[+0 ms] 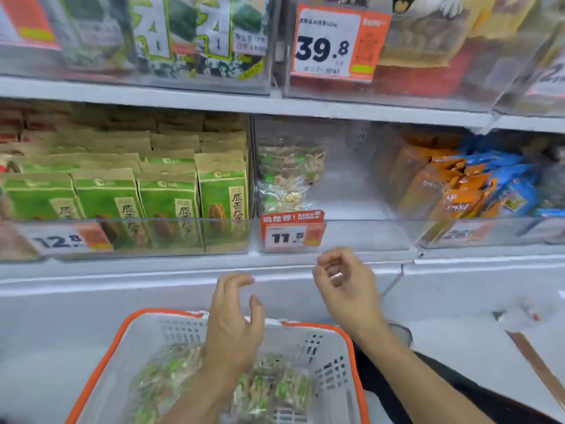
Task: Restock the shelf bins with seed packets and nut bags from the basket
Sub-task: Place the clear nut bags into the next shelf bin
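1. Nearest me, the basket (101, 362) holds clear nut bags (275, 390).
2. My left hand (234, 325) hovers above it, fingers loosely spread, holding nothing.
3. My right hand (344, 289) hangs loosely curled, empty, below the middle bin (367, 237), where nut bags sit at its left wall.

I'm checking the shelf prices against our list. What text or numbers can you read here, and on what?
"39.8": top price tag; small print blurred.
"11.5": tag on the nut bin.
"12.8": tag on the green packet bin; last digit blurred.
"原香": green packets; the rest is unclear.
"2": far-right tag; the rest is cut off.
Orange bags: blurred.
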Motion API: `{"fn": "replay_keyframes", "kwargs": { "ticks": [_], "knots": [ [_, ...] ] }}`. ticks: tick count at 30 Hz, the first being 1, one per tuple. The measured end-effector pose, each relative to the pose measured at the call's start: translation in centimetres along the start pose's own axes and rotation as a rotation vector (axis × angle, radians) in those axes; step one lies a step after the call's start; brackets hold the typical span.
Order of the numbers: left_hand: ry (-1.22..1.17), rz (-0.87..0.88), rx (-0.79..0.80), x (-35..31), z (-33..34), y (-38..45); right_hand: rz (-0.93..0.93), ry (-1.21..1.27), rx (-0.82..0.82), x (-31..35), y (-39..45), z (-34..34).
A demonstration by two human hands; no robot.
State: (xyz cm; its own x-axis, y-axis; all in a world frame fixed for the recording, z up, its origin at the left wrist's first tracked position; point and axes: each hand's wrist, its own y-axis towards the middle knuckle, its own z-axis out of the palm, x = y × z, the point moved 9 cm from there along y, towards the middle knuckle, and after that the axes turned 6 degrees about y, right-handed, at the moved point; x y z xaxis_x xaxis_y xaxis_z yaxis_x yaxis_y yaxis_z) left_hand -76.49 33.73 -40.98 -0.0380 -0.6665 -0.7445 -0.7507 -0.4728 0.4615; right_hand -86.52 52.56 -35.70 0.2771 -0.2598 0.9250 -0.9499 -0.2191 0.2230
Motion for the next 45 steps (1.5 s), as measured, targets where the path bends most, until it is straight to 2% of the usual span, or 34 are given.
{"fn": "replay_keyframes", "kwargs": {
  "ticks": [3,6,8,12,16,18,20,23,27,30,33,36,39,42,45],
  "knots": [
    [0.204,-0.138,0.309,7.5,2.9,-7.9,0.172,-0.134,0.247,-8.4,-6.1,5.2],
    [0.484,-0.282,0.654,14.0,4.4,-15.7,0.334,-0.198,0.42,-15.6,-11.5,8.4],
    [0.588,-0.414,0.82,17.0,4.2,-20.0,0.464,-0.253,0.54,-19.7,-14.7,9.9],
    [0.611,-0.536,0.962,19.1,3.7,-25.2,0.681,-0.401,0.832,-26.1,-20.4,11.7],
    [0.658,-0.517,1.051,19.4,4.0,-26.3,0.785,-0.609,1.0,-28.7,-24.2,11.2],
    [0.654,-0.548,1.105,19.4,4.4,-26.6,0.793,-0.67,1.032,-29.1,-25.0,11.2],
    [0.672,-0.584,1.119,19.3,4.8,-26.7,0.779,-0.706,1.019,-29.1,-24.8,11.1],
    [0.695,-0.651,1.054,19.2,5.0,-26.7,0.793,-0.728,0.95,-29.2,-24.0,10.7],
    [0.619,-0.774,0.945,18.6,4.6,-26.1,0.983,-0.554,0.826,-29.5,-23.5,9.9],
    [0.566,-0.803,0.828,17.2,4.0,-25.3,1.11,-0.424,0.817,-29.3,-23.8,10.2],
    [0.276,-0.943,0.785,16.0,4.2,-26.5,1.159,-0.404,0.813,-28.5,-24.4,10.6],
    [0.16,-1.081,0.765,16.0,3.8,-27.8,1.139,-0.434,0.868,-27.8,-25.2,11.1],
    [-0.048,-1.352,0.675,16.5,3.0,-28.8,1.136,-0.445,0.873,-27.1,-25.3,11.2],
    [-0.328,-1.51,0.648,15.8,3.0,-28.6,1.191,-0.248,0.768,-26.4,-24.5,11.2],
    [-0.472,-1.544,0.64,15.1,3.1,-27.9,1.164,-0.076,0.714,-24.8,-23.2,12.2]
  ]
}}
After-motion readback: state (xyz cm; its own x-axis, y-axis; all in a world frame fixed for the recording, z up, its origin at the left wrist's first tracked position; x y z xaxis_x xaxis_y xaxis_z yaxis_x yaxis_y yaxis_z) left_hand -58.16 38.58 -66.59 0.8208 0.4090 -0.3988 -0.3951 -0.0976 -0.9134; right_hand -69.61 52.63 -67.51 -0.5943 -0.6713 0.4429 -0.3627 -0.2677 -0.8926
